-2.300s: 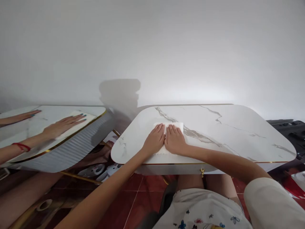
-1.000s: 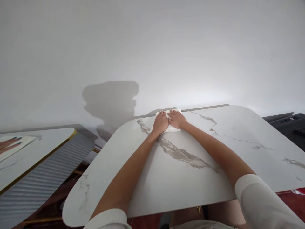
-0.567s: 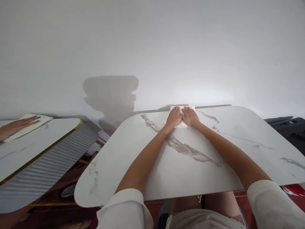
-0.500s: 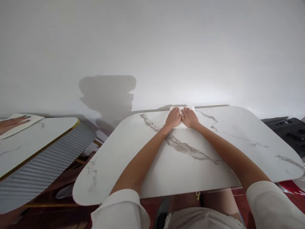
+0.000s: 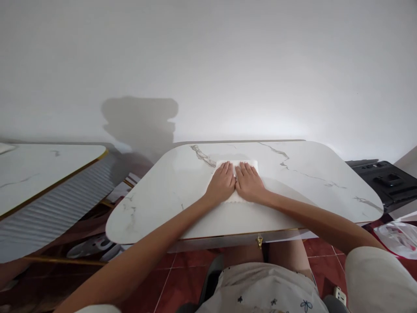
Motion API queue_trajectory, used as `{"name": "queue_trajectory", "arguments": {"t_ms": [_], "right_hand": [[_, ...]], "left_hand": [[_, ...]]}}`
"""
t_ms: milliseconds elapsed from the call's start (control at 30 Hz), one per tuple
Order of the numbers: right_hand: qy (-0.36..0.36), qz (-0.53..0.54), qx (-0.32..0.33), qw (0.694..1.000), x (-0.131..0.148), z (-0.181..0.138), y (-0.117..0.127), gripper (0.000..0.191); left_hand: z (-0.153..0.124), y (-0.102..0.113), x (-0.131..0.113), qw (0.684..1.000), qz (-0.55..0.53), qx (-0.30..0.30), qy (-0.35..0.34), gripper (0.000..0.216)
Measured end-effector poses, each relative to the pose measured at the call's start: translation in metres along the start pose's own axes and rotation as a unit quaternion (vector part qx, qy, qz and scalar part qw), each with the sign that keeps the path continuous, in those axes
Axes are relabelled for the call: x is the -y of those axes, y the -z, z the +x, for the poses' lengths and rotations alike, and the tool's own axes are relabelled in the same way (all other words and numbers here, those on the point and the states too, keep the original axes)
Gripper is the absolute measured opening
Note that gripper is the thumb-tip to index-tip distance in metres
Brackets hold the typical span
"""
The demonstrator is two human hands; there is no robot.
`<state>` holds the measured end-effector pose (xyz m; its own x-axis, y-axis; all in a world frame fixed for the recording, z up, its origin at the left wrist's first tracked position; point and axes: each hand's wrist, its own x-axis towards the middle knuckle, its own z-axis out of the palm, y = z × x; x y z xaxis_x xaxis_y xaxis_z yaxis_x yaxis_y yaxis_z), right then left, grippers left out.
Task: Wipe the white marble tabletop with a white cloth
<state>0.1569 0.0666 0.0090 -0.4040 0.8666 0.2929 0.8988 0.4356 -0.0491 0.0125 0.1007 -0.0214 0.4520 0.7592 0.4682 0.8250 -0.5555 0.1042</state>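
A white cloth (image 5: 237,164) lies flat on the marble-patterned white tabletop (image 5: 202,226), a little beyond its middle. My left hand (image 5: 223,180) rests palm down on the left part of the cloth, fingers stretched forward. Beside it, my right hand (image 5: 249,181) presses flat on the right part, fingers also extended. The thumbs meet or nearly meet between the hands. Neither hand is wrapped round the cloth; much of it is covered by the palms.
Behind the table stands a plain wall (image 5: 228,65). To the left is a second marble-look table (image 5: 65,174) with gold trim and a ribbed side. A black case-like object (image 5: 387,178) and a clear plastic bag (image 5: 397,239) are at the right. A small gold fitting (image 5: 259,242) hangs at the front edge.
Both hands and the cloth have come back from the table's far edge toward me, and slightly left. The other person's hand on the left table has gone out of view.
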Motion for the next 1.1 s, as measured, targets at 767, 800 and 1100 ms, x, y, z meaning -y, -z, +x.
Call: {"name": "queue_trajectory", "arguments": {"t_ms": [767, 800, 1100], "right_hand": [[0.070, 0.037, 0.027, 0.997, -0.104, 0.023, 0.003, 0.051], [0.069, 0.035, 0.024, 0.997, -0.107, 0.035, 0.000, 0.050], [0.044, 0.032, 0.001, 0.999, -0.127, 0.117, -0.018, 0.048]], "left_hand": [[0.067, -0.026, -0.052, 0.983, -0.076, 0.027, 0.162, 0.052], [0.075, -0.031, -0.042, 0.986, -0.060, 0.018, 0.154, 0.051], [0.143, -0.058, 0.020, 0.993, 0.002, 0.006, 0.114, 0.047]]}}
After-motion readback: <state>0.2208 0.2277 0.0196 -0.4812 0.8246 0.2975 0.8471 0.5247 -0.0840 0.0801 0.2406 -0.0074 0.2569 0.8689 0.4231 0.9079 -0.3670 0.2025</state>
